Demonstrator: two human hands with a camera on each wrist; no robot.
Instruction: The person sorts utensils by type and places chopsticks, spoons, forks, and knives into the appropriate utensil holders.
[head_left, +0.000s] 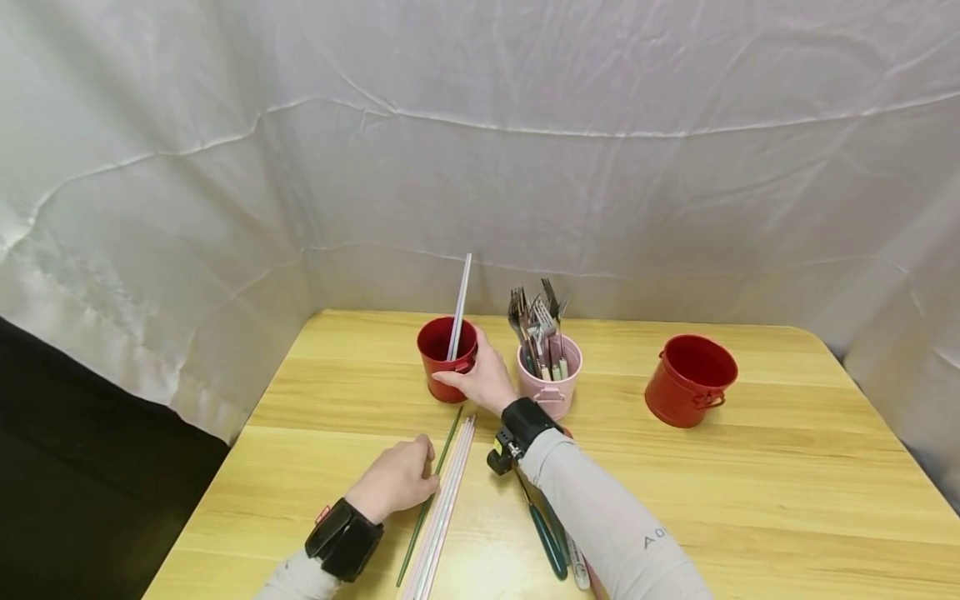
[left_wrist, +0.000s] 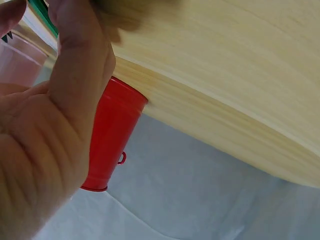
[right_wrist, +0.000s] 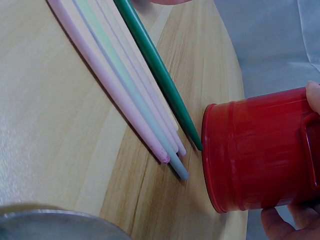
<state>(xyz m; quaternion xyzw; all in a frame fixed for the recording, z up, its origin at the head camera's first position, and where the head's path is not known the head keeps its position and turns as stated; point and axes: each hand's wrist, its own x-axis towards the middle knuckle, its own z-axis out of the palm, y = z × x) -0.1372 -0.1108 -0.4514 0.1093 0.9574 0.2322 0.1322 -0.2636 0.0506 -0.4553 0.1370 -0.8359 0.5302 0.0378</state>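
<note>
My right hand (head_left: 483, 377) grips a small red bucket (head_left: 442, 385), thumb and fingers on opposite sides of it near the top. Pale chopsticks (head_left: 462, 296) lean upright inside that bucket. In the right wrist view the bucket (right_wrist: 260, 155) shows its side and handle. My left hand (head_left: 401, 475) is curled over the table, a green chopstick (head_left: 411, 554) between its thumb and fingers; the exact contact is partly hidden. The green chopstick's tip (right_wrist: 192, 137) lies by the bucket's base. Beside it rests a bundle of pink and pale chopsticks (head_left: 444, 517).
Right of the held bucket stands a pink bucket (head_left: 551, 392) full of forks and other cutlery (head_left: 542, 321). Another red bucket (head_left: 678, 396) stands farther right. Under my right forearm lie dark-green-handled utensils (head_left: 549, 542) and a marker-like white item (head_left: 577, 567). Grey cloth (head_left: 570, 192) hangs behind the table.
</note>
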